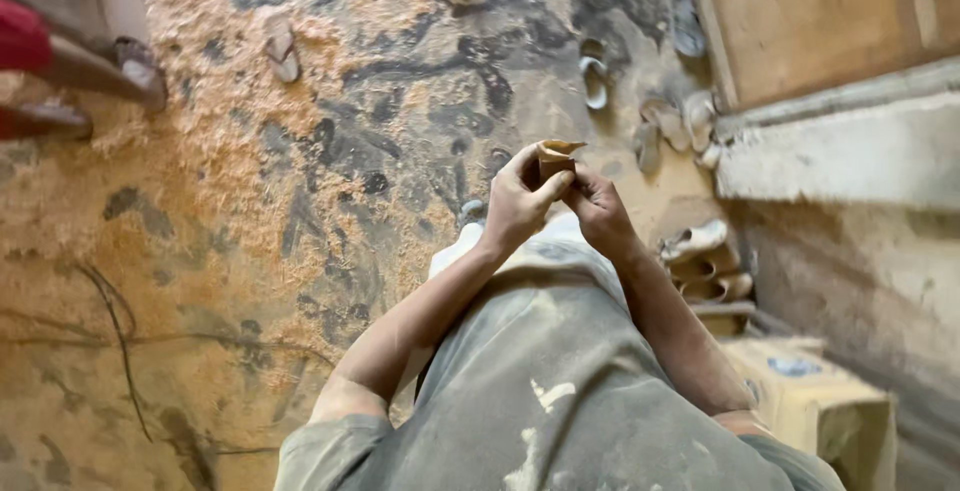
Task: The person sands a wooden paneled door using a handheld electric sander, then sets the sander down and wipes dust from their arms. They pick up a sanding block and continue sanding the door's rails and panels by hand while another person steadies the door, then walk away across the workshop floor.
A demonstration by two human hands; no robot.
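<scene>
Both hands, left hand [515, 201] and right hand [597, 206], pinch a small tan wooden piece [555, 158] above the sawdust-covered floor [300, 201], piece looks roughly shaped; similar shaped pieces [700, 266] stacked right of it.

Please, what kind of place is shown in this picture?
Probably a small woodworking workshop. Sawdust and shavings cover the floor, small carved wooden pieces are stacked beside a wall, and both hands, left and right, hold a small wooden piece.

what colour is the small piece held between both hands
Light tan, like bare wood or sandpaper; the small piece shows best in the head view.
</scene>
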